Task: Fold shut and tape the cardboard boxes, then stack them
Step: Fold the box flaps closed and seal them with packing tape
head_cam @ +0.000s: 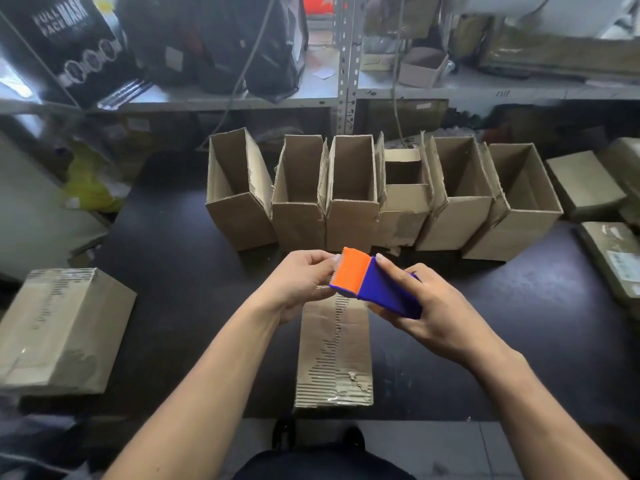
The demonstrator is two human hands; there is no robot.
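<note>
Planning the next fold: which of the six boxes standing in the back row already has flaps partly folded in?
The fourth box from the left: two flaps lie across its opening, leaving a gap. The other five gape fully open.

Both hands and the tape dispenser (375, 285) are hiding the far end of the closed box (334, 355); the dispenser's roll is staying out of sight.

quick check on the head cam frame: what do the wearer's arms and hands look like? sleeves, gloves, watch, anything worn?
Both arms are bare from the bottom edge of the frame to the fingertips: no sleeves show. The left hand and right hand wear no gloves, and no rings, watch, wristband or markings are visible. Nails look short and unpainted. No cables or straps on either arm.
</note>
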